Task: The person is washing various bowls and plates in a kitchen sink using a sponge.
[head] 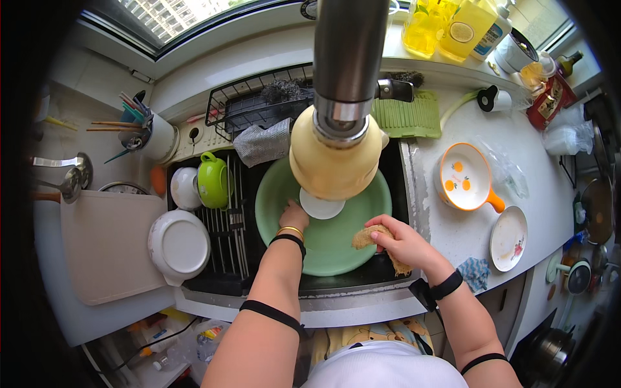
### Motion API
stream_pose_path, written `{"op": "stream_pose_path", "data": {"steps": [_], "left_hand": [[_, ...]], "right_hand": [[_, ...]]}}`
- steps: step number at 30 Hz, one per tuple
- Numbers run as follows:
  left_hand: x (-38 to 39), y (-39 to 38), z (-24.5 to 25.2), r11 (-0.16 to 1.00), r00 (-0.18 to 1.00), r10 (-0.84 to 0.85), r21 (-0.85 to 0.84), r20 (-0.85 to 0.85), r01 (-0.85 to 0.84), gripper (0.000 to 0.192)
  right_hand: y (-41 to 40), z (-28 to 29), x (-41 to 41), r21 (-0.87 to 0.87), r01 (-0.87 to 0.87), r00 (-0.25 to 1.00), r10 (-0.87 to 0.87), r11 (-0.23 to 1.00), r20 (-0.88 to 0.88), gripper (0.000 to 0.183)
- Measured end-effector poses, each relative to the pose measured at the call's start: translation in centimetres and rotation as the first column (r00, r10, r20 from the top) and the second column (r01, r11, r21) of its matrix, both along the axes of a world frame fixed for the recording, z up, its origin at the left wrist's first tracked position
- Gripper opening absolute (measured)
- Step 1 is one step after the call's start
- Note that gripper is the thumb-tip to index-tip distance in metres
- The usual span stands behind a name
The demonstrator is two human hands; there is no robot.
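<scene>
My right hand (395, 242) grips a tan loofah pad (368, 236) over the near right rim of a green plastic basin (330, 259). The basin sits in a dark sink. Inside it, my left hand (294, 216) is at the left edge of a white dish (322, 207). The fingers are partly hidden, and whether they hold the dish I cannot tell. A cream faucet head (335, 160) hangs above and covers the far part of the dish.
A rack left of the basin carries a green cup (213, 182) and an upturned white bowl (179, 247). On the right counter lie an orange-handled pan (463, 179), a flowered plate (508, 237) and a blue cloth (474, 274). Yellow soap bottles (427, 29) line the sill.
</scene>
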State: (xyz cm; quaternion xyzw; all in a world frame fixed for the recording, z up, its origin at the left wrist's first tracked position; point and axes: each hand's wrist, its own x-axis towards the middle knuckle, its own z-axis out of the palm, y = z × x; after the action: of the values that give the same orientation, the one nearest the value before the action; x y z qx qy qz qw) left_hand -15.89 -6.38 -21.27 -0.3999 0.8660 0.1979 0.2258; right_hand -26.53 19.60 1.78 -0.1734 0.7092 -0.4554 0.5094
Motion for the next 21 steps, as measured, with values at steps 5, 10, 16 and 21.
{"op": "stream_pose_path", "data": {"steps": [5,10,16,21], "left_hand": [[-1.4,-2.8,-0.6,0.871,0.933,-0.32,0.439,0.167,0.22,0.049],[-0.1,-0.6,2.8,0.923,0.928,-0.327,0.27,0.18,0.273,0.044],[-1.6,-0.8,4.6,0.99,0.99,-0.113,0.093,0.089,0.105,0.038],[-4.2,-2.1,6.7,0.95,0.953,-0.253,0.228,0.164,0.213,0.037]], "right_hand": [[0.2,-0.4,0.1,0.008,0.031,0.999,-0.032,0.999,0.009,0.028],[-0.7,0.5,0.2,0.006,0.037,0.999,-0.037,0.999,-0.001,0.028],[-0.6,0.8,0.3,0.012,0.056,0.998,-0.056,0.998,-0.001,0.028],[0.1,0.9,0.1,-0.022,0.075,0.997,-0.075,0.997,-0.017,0.03]]}}
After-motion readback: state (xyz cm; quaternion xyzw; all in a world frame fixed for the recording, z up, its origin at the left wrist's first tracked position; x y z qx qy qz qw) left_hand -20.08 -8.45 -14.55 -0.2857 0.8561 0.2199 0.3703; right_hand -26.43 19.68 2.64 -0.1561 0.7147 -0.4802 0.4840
